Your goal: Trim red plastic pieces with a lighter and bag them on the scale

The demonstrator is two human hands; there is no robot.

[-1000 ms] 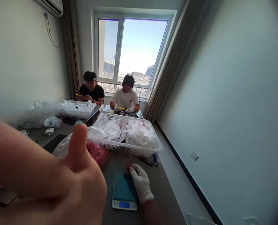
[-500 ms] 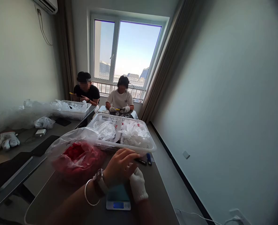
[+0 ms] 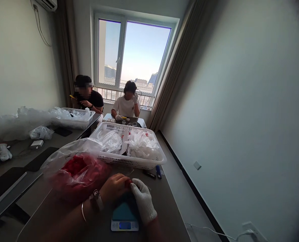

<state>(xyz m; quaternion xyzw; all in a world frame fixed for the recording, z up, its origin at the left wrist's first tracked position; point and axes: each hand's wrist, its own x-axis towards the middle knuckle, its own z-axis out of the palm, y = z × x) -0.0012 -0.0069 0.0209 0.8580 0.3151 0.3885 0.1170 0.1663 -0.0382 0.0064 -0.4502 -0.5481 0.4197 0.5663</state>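
Though small, one red piece (image 3: 128, 183), two hands (image 3: 114, 187) (image 3: 142, 198)

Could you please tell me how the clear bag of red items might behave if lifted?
The clear bag would probably be floppy, since its thin film is wrinkled. It may sag, as red items bulge its lower part. Its mouth looks open, so tipping might spill some.

Bright light came through a big window (image 3: 145, 53) past the far edge of the desk (image 3: 163, 208). Brown curtains (image 3: 181, 64) hung on both sides. Pale floor (image 3: 182, 193) lay between the right edge and a plain wall (image 3: 245, 111).
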